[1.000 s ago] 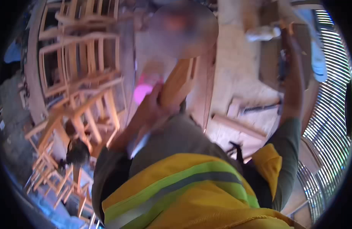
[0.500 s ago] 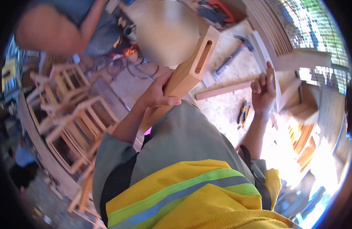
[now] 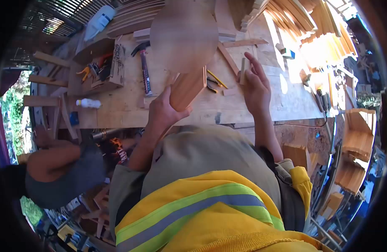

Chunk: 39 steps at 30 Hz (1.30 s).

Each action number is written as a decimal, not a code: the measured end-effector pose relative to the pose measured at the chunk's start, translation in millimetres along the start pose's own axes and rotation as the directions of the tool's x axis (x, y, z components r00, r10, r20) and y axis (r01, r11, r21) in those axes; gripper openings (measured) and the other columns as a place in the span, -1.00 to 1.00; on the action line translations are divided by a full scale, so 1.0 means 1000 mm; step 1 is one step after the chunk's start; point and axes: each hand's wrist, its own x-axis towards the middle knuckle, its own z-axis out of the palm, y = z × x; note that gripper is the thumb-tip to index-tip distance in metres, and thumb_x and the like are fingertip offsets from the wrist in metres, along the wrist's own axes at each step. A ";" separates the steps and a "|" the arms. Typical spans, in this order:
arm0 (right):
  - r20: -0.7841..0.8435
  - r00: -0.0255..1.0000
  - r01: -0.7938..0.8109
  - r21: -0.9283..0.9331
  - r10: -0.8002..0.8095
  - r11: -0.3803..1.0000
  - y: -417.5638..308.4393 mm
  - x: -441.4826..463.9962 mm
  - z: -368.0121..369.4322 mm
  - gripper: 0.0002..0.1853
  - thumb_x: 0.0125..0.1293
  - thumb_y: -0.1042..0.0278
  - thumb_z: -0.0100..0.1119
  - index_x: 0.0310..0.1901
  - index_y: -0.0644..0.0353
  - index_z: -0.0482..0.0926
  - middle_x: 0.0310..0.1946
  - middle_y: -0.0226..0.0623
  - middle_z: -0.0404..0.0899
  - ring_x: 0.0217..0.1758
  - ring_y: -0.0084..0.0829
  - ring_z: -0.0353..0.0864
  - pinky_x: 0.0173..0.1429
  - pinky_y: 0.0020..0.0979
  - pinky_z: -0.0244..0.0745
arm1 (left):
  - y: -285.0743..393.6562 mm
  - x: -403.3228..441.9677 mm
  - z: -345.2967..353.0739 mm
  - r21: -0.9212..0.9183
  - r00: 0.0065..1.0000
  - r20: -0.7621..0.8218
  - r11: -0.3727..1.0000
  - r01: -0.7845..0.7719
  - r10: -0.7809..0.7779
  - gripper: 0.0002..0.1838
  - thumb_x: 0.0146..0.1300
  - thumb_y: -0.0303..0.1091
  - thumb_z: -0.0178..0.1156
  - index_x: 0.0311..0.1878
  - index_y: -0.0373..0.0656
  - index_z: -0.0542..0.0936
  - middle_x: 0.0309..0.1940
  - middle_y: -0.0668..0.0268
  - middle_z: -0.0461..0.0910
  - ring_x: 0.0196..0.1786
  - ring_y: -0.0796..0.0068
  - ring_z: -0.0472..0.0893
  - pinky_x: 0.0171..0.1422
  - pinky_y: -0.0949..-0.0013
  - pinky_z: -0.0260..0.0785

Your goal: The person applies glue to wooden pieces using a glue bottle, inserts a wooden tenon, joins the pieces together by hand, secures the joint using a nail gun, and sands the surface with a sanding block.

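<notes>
My left hand [image 3: 163, 110] is wrapped round a thick wooden post [image 3: 188, 90], whose end tilts up above the workbench [image 3: 122, 113]. Part of the post lies behind a round blurred patch. Off to the right, my right hand [image 3: 257, 88] pinches a small pale wooden strip [image 3: 244, 70] between thumb and fingers, with the index finger stretched out. Between the hands, a yellow pencil [image 3: 217, 78] and pliers with dark handles [image 3: 212, 85] rest on the bench. A claw hammer [image 3: 144, 69] lies beyond my left hand.
A cardboard box [image 3: 117, 69] of tools and a white bottle [image 3: 89, 103] stand on the left. Wooden slats [image 3: 239, 59] lie across the bench, with stacked wooden parts [image 3: 288, 19] behind. Another person [image 3: 65, 172] is at lower left. A cord [image 3: 315, 125] runs along the right.
My view has swung round to face the workbench. The post has turned, and its slotted side no longer shows. The small strip now shows in my right hand; the other person appears lower left.
</notes>
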 end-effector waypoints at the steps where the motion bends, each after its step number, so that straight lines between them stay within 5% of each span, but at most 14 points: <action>1: 0.022 0.997 0.081 -0.250 -0.078 0.965 0.000 0.001 -0.015 -0.41 0.53 0.36 0.13 0.53 0.24 0.29 -0.17 -0.36 0.59 -0.18 -0.61 0.49 0.01 -0.53 0.43 | 0.017 0.007 0.013 -0.012 1.000 0.014 1.000 -0.013 0.013 -0.14 -0.16 0.02 0.62 0.21 -0.14 0.49 -0.15 -0.02 0.72 -0.09 -0.07 0.73 0.02 0.03 0.60; 3: -0.012 0.999 0.037 -0.376 -0.045 0.926 -0.006 0.005 -0.032 -0.33 0.42 0.53 0.30 0.53 0.16 0.31 -0.19 -0.39 0.67 -0.16 -0.66 0.59 -0.03 -0.58 0.50 | 0.059 0.018 0.033 -0.033 0.998 0.023 0.998 -0.058 0.059 -0.12 -0.17 0.01 0.61 0.24 -0.14 0.49 -0.13 -0.01 0.71 -0.09 -0.06 0.73 0.02 0.03 0.60; 8: -0.112 0.993 -0.053 -0.212 0.029 0.976 -0.023 0.019 -0.089 -0.73 0.35 0.38 0.45 0.00 0.35 0.71 -0.21 -0.28 0.79 -0.21 -0.59 0.72 -0.06 -0.49 0.62 | 0.109 0.036 0.085 0.057 0.997 0.036 0.996 -0.068 0.066 -0.05 -0.21 -0.01 0.60 0.31 -0.14 0.47 -0.08 0.01 0.71 -0.09 -0.03 0.74 0.02 0.07 0.62; 17: 0.043 0.987 -0.149 -0.115 0.155 0.982 -0.016 0.039 -0.203 -0.68 0.27 0.35 0.52 -0.02 0.34 0.72 -0.23 -0.29 0.78 -0.18 -0.54 0.73 -0.04 -0.45 0.65 | 0.175 0.036 0.152 0.138 0.998 0.063 0.990 -0.031 0.023 -0.03 -0.20 0.01 0.57 0.35 -0.11 0.45 -0.03 0.01 0.68 -0.08 -0.02 0.74 0.02 0.02 0.62; 22: 0.214 0.948 -0.260 0.087 0.237 0.962 0.000 0.055 -0.228 -0.69 0.27 0.35 0.52 -0.02 0.27 0.68 -0.17 -0.35 0.76 -0.16 -0.55 0.72 -0.04 -0.45 0.65 | 0.197 0.027 0.162 0.167 0.995 0.060 0.984 0.063 -0.074 0.00 -0.19 0.02 0.57 0.38 -0.10 0.40 -0.01 0.03 0.66 -0.04 -0.03 0.73 0.04 0.00 0.61; 28: 0.297 0.885 -0.396 0.076 0.359 0.915 0.011 0.065 -0.227 -0.74 0.28 0.32 0.51 -0.09 0.18 0.66 -0.22 -0.42 0.74 -0.18 -0.57 0.72 -0.09 -0.46 0.67 | 0.197 0.016 0.161 0.179 0.990 0.066 0.977 0.112 -0.125 0.00 -0.17 0.02 0.55 0.39 -0.10 0.37 0.03 0.03 0.63 0.00 -0.03 0.71 0.04 0.00 0.61; 39: 0.163 0.901 -0.396 -0.072 0.402 0.916 0.001 0.034 -0.204 -0.78 0.30 0.29 0.51 -0.15 0.16 0.67 -0.35 -0.50 0.69 -0.35 -0.69 0.61 -0.26 -0.60 0.57 | 0.159 0.000 0.148 0.114 0.984 0.150 0.990 0.079 -0.096 0.01 -0.13 0.04 0.53 0.40 -0.14 0.34 0.05 0.02 0.62 0.00 -0.04 0.71 0.04 -0.04 0.60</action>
